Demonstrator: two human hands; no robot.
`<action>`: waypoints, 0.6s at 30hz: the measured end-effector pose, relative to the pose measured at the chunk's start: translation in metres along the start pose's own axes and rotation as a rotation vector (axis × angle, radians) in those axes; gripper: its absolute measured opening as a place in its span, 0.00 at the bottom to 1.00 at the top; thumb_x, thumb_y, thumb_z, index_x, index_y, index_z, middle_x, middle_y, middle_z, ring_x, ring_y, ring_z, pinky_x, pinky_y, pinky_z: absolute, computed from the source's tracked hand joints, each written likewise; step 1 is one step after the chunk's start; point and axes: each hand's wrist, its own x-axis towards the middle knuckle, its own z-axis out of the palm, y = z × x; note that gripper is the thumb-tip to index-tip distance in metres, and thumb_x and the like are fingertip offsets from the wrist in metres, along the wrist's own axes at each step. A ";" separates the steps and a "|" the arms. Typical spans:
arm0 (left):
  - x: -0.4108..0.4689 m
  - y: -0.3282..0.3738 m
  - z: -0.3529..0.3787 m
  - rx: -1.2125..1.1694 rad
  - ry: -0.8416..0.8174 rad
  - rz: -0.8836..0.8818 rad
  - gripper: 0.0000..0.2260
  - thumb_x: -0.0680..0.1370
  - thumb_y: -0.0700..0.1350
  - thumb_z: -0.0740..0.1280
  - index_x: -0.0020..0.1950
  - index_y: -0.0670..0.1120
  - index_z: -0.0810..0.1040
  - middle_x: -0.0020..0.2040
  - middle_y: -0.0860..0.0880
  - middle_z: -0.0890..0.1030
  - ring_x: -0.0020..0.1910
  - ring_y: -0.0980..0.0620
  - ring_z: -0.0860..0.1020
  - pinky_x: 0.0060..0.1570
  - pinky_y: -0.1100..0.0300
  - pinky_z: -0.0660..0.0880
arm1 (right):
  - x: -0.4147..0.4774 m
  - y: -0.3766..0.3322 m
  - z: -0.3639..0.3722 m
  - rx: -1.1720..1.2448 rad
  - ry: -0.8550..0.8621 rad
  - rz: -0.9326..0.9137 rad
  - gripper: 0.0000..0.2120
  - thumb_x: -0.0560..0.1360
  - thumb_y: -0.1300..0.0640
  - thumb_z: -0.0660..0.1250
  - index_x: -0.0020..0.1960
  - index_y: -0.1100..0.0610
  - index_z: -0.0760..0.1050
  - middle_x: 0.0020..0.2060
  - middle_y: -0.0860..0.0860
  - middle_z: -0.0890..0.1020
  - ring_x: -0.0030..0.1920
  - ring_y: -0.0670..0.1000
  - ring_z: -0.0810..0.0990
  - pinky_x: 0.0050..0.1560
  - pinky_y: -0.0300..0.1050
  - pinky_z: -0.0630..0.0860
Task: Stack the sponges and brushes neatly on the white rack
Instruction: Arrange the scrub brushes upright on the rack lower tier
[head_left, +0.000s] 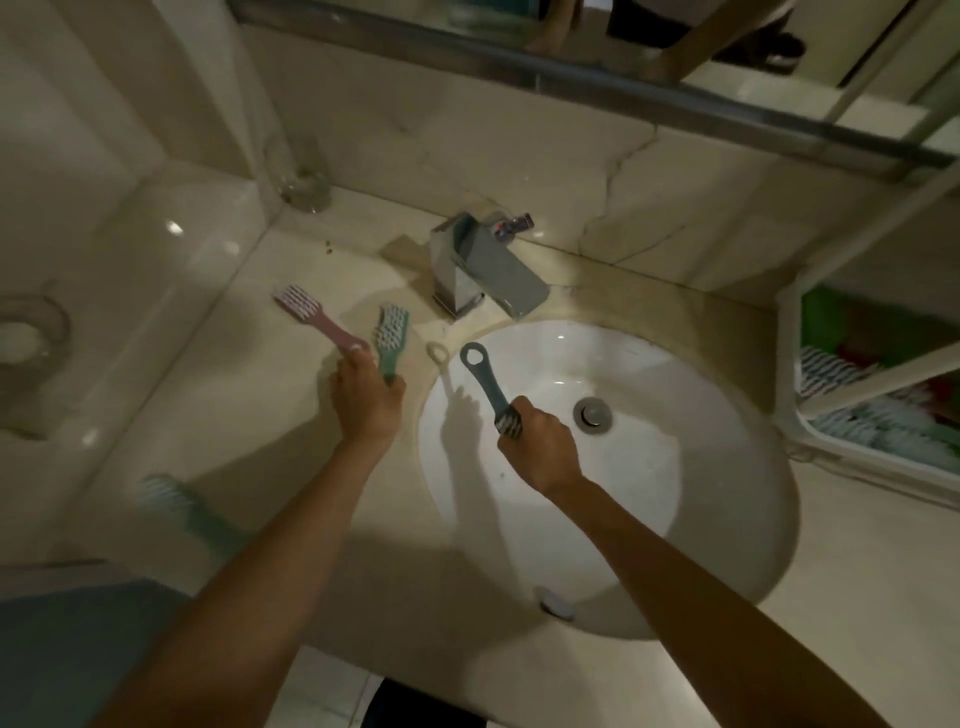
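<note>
My left hand (366, 397) grips two brushes by their handles, a pink brush (311, 317) and a green brush (389, 332), bristle heads pointing away over the counter. My right hand (540, 441) holds a grey-blue brush (485, 382) by its bristle end above the sink, its ringed handle pointing up and left. A cream brush (440, 361) lies on the sink's left rim between my hands. Another green brush (171, 501) lies blurred on the counter at the lower left. The white rack (810, 426) stands at the right edge with sponges and brushes inside.
A white round sink (727, 519) fills the centre, with a chrome tap (483, 270) behind it. A clear glass (301, 176) stands in the back left corner. A mirror runs along the top. A toilet edge shows at the far left.
</note>
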 end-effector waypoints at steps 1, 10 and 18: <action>0.004 -0.001 0.001 0.026 -0.049 0.023 0.23 0.74 0.39 0.65 0.67 0.35 0.66 0.66 0.36 0.69 0.65 0.38 0.68 0.64 0.52 0.63 | 0.001 -0.006 -0.002 -0.017 -0.002 0.008 0.09 0.77 0.58 0.59 0.55 0.61 0.70 0.45 0.59 0.82 0.44 0.60 0.79 0.37 0.44 0.67; 0.016 -0.003 -0.011 0.197 -0.284 0.090 0.24 0.75 0.40 0.65 0.69 0.35 0.65 0.65 0.35 0.71 0.63 0.37 0.73 0.59 0.50 0.72 | -0.014 -0.011 -0.028 -0.210 0.030 0.068 0.09 0.80 0.60 0.56 0.58 0.60 0.70 0.35 0.54 0.73 0.33 0.53 0.71 0.27 0.39 0.64; -0.042 -0.005 -0.015 -0.213 -0.319 0.105 0.10 0.79 0.39 0.57 0.53 0.37 0.74 0.50 0.34 0.80 0.50 0.36 0.78 0.50 0.49 0.74 | -0.050 0.025 -0.069 -0.055 0.034 0.105 0.08 0.77 0.63 0.61 0.56 0.61 0.72 0.51 0.60 0.80 0.47 0.60 0.81 0.42 0.43 0.77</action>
